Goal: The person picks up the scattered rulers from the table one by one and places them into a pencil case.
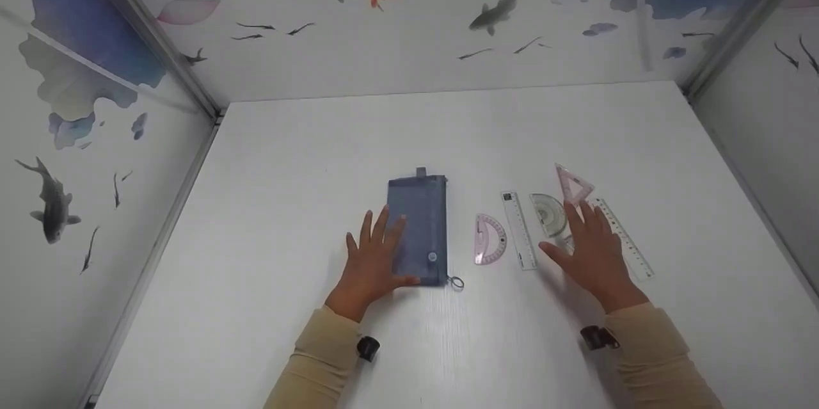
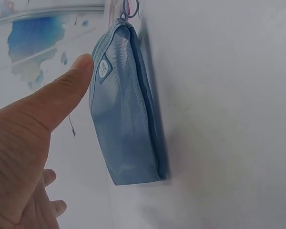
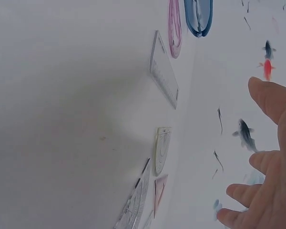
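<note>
My left hand [image 1: 368,265], fingers spread and straight, lies over the left part of a blue zip pencil pouch [image 1: 419,230]. In the left wrist view its thumb points toward the round label of the pouch [image 2: 124,129]. Fingers extended and holding nothing, my right hand [image 1: 595,255] hovers over the drawing tools. Around it are a clear protractor [image 1: 547,214], a pink set square [image 1: 574,186] and a long clear ruler [image 1: 624,239]. A clear set square [image 3: 135,202] is mostly hidden under that hand in the head view.
Between pouch and right hand lie a pink protractor [image 1: 490,240] and a short clear ruler [image 1: 519,230]. A key ring [image 1: 456,282] hangs from the pouch's zip. The white table [image 1: 307,140] is bounded by fish-painted panels [image 1: 435,31] at the back and sides.
</note>
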`<act>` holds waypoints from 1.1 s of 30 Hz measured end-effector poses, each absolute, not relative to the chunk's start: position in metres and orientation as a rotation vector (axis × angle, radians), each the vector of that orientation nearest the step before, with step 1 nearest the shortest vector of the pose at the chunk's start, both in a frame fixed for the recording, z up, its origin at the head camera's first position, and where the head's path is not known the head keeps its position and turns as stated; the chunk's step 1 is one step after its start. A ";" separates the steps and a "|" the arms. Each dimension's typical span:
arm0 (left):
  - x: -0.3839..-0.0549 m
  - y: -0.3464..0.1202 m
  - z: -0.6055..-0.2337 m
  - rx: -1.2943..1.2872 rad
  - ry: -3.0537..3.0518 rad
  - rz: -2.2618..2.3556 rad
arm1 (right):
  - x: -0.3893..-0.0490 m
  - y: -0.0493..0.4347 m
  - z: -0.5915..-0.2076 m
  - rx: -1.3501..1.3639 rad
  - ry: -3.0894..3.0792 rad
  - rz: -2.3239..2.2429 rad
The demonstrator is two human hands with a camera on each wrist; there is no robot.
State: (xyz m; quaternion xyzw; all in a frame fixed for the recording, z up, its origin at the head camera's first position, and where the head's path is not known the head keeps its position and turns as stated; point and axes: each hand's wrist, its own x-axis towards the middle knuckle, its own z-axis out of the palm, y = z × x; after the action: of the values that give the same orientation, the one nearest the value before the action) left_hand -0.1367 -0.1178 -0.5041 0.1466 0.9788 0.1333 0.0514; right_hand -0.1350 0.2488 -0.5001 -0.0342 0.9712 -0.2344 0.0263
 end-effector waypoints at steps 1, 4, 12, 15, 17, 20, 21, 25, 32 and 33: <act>-0.137 -0.117 -0.504 0.456 2.976 0.407 | -0.135 0.248 -0.500 -0.111 3.002 -0.725; -0.139 -0.113 -0.503 0.487 2.975 0.406 | -0.137 0.247 -0.501 -0.110 2.997 -0.737; -0.139 -0.106 -0.502 0.573 2.975 0.400 | -0.138 0.243 -0.500 -0.103 2.958 -0.734; -0.139 -0.103 -0.504 0.603 2.977 0.389 | -0.139 0.241 -0.499 -0.105 2.945 -0.768; -0.139 -0.101 -0.504 0.616 2.976 0.368 | -0.140 0.239 -0.499 -0.110 2.937 -0.790; -0.138 -0.098 -0.504 0.629 2.965 0.361 | -0.140 0.236 -0.499 -0.121 2.932 -0.821; -0.138 -0.097 -0.504 0.633 2.962 0.361 | -0.140 0.235 -0.499 -0.126 2.931 -0.830; -0.138 -0.094 -0.503 0.651 2.953 0.391 | -0.142 0.231 -0.500 -0.156 2.933 -0.868; -0.135 -0.092 -0.502 0.666 2.939 0.387 | -0.146 0.221 -0.504 -0.176 2.904 -0.919; -0.135 -0.092 -0.502 0.667 2.938 0.391 | -0.146 0.219 -0.505 -0.180 2.902 -0.920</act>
State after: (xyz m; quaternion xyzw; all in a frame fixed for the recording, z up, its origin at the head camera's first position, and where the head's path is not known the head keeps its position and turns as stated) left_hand -0.1350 -0.0924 -0.5019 0.2191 0.9658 0.1285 0.0517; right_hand -0.1464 0.2194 -0.5046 -0.0589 0.9506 -0.3013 0.0461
